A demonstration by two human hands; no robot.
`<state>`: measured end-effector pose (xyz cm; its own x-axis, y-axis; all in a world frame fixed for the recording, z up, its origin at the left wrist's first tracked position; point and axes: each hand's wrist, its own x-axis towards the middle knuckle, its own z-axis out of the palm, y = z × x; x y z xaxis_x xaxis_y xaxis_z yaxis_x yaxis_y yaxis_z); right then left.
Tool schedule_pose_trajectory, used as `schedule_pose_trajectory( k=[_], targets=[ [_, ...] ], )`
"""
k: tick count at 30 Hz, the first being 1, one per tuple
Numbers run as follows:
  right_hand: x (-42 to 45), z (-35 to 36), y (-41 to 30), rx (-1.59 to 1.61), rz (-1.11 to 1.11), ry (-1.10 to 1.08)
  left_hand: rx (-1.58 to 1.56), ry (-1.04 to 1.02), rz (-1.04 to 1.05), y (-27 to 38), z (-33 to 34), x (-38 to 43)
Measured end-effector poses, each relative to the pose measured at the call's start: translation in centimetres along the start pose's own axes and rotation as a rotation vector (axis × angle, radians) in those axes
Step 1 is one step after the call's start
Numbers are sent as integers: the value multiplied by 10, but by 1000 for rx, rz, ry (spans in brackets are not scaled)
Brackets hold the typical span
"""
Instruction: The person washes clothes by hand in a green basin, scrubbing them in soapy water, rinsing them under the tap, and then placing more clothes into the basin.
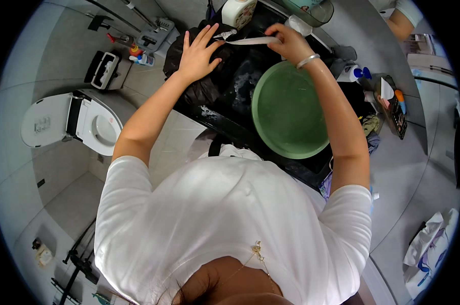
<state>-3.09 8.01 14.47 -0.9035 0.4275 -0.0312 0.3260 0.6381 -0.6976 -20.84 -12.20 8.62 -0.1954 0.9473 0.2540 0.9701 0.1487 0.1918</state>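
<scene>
My left hand (199, 55) lies spread on a bunched dark cloth (203, 89) on the black counter. Its index fingertip is by one end of a long, flat whitish strip (249, 40); I cannot tell what the strip is. Fingers of my right hand (289, 44) pinch the strip's other end, and a bangle circles that wrist. A small crumpled silvery-white piece (226, 34) sits just above the strip's left end. Below my right hand stands a round green plastic basin (257, 126) with what looks like water in it, partly hidden by my forearm.
Wet, foamy patches mark the black counter (245, 85). Behind the hands are a white patterned bottle (238, 13) and a white cup (299, 25). Bottles with blue caps (354, 73) and a clear holder (386, 103) line the right. A toilet (100, 129) with raised lid stands left.
</scene>
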Motion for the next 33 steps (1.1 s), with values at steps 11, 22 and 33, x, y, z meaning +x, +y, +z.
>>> schedule_pose_trajectory(
  k=[11,22,33],
  targets=[
    [64,103,-82,1385,330,-112,-283,406,-507,-55,7,-64],
    [-34,108,-61,224,-178,28,-838,200,-691,-59,25,-44],
    [-270,40,112,87,595,864,-175,334,-339,-25,-3,-25]
  ],
)
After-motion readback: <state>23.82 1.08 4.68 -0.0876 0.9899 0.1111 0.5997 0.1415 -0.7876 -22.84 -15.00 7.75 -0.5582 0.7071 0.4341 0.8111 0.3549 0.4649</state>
